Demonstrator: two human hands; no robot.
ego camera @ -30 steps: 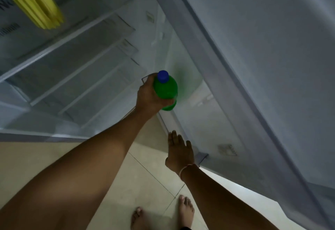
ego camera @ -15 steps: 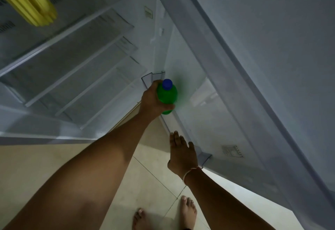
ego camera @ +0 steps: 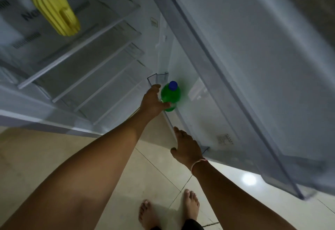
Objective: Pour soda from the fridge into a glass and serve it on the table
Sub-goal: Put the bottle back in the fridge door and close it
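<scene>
Now the biggest thing here is the fridge door [ego camera: 253, 57], swung wide open, just past the fingertips of both hands. It could bump an arm if it swings back, because nothing seems to hold it firmly; the right hand [ego camera: 187, 148] only lies near the clear rail of the low door shelf [ego camera: 170, 121], fingers straight and close together. I cannot tell if those fingers really touch the rail.

Next is the fridge inside, with glass shelves [ego camera: 87, 70] off to the left of the left hand's knuckles. A yellow ribbed jug [ego camera: 56, 15] sits far up and away from all the fingers, so it should not get knocked.

Then the green soda bottle [ego camera: 170, 97] with its blue cap [ego camera: 173, 85]. It stands in the corner of the door shelf. The left hand [ego camera: 152, 102] wraps round its side, fingers curled on the far part and thumb near the bottom. The bottle may be cold and wet, so it could slip. Its bottom could also catch on the clear rail right under the fingers if it is pulled sideways and not lifted first.

Up above the fingers there is lots of open room. Behind the wrists is bare tile floor [ego camera: 54, 157] and bare feet [ego camera: 168, 209], so a dropped bottle could hurt toes.
</scene>
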